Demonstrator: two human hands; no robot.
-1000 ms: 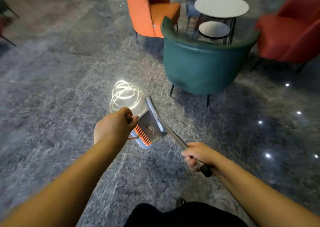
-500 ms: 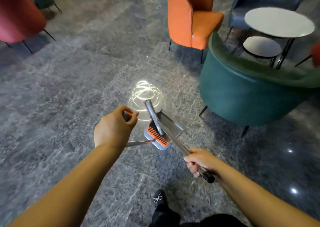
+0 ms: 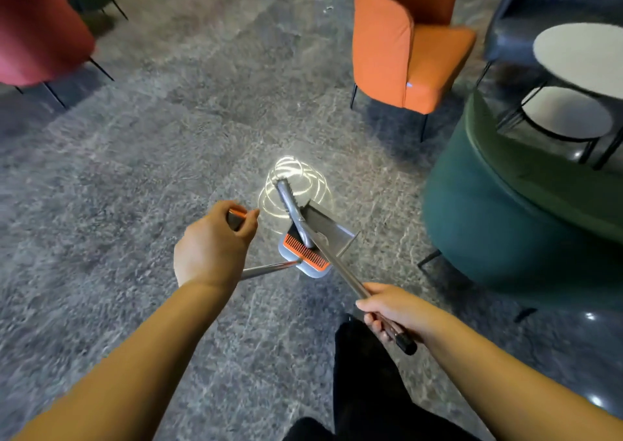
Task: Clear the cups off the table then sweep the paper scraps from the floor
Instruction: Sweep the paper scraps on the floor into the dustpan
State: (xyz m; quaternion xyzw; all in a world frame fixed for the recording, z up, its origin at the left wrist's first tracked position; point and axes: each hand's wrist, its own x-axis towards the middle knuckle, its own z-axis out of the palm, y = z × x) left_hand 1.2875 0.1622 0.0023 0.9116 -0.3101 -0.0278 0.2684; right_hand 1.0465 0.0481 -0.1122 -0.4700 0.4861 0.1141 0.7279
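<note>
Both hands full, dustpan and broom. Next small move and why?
Probably carry on toward the far floor past the orange chair. The left hand grips the dustpan handle, the right hand the broom, its head inside the pan. Pale specks, possibly scraps, lie there; none nearby.

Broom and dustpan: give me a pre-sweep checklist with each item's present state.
1. Right hand grips the broom handle: ok.
2. Left hand grips the dustpan handle: ok.
3. Dustpan resting on the floor: cannot tell.
4. Paper scraps located: not ok, only faint white bits far off, too blurred to identify.
5. Round tables free of cups: ok for the parts in view.
6. Green chair apart from the broom: ok.
</note>
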